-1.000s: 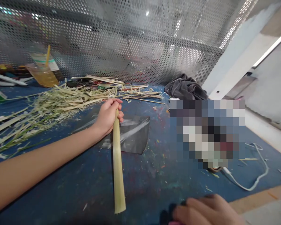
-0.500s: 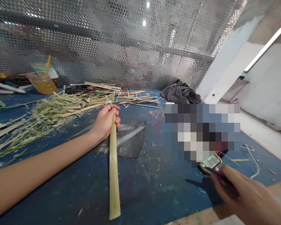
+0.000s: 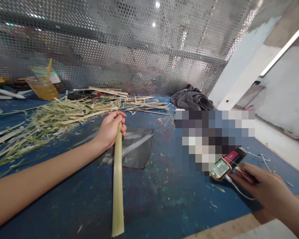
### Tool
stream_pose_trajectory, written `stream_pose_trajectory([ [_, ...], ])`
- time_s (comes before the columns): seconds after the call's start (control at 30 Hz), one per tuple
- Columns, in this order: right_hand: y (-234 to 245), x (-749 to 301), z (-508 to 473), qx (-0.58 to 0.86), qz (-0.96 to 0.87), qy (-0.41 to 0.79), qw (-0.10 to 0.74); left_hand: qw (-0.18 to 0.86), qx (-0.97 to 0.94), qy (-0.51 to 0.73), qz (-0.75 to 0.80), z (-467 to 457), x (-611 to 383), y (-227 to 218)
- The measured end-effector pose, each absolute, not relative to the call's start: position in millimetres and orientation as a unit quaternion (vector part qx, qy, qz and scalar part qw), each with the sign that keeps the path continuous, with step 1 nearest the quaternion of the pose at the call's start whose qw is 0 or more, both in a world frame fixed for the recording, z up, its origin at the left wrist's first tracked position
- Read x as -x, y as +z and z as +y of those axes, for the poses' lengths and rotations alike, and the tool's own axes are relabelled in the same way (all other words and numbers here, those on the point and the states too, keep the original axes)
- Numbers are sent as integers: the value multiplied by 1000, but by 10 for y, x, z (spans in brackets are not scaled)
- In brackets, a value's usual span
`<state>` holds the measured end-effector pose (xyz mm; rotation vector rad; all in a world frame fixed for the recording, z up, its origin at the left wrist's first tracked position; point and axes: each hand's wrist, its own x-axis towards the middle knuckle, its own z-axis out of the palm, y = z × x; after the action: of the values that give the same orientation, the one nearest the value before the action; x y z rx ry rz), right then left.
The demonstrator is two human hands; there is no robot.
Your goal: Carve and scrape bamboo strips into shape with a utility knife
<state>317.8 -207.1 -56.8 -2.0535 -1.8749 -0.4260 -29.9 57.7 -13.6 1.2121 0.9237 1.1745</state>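
My left hand (image 3: 111, 130) is closed round the upper end of a flat pale-green bamboo strip (image 3: 118, 186). The strip runs down toward me over the blue table, and its wide lower end is loose. Under that hand lies a dark sheet (image 3: 139, 151) with whitish streaks. Over at the right, my right hand (image 3: 260, 186) is closed on a slim dark tool (image 3: 249, 176), mostly hidden by the fingers. Just beyond those fingers is a phone (image 3: 221, 168) with a white cable (image 3: 239, 191) near it.
A heap of bamboo shavings and strips (image 3: 72, 111) covers the back left. Behind it stands a plastic cup (image 3: 43, 88) with yellowish liquid. A dark grey cloth (image 3: 191, 98) lies against the perforated metal screen (image 3: 129, 49). A blurred patch hides part of the right side.
My right hand has moved right and slightly up, uncovering more of the phone and cable. My left hand still grips the strip, whose lower end sits slightly farther left in view.
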Motion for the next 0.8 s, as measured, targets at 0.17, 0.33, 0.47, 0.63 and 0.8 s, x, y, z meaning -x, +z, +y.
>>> stream_pose_trajectory([
  [0.17, -560, -3037, -1965, 734, -639, -170, 157, 571, -517, 499, 397, 575, 290, -131],
  [0.33, -501, -2949, -1643, 742, -640, -144, 142, 571, -517, 500, 395, 578, 289, -136],
  [0.47, -411, -2866, -1393, 762, -626, -139, 90, 572, -518, 499, 393, 583, 286, -141],
  [0.63, -255, -2680, -1284, 785, -611, -100, 9, 574, -515, 504, 389, 569, 285, -137],
  [0.8, -65, -2193, -1357, 697, -699, -140, 77, 567, -524, 505, 386, 559, 296, -154],
])
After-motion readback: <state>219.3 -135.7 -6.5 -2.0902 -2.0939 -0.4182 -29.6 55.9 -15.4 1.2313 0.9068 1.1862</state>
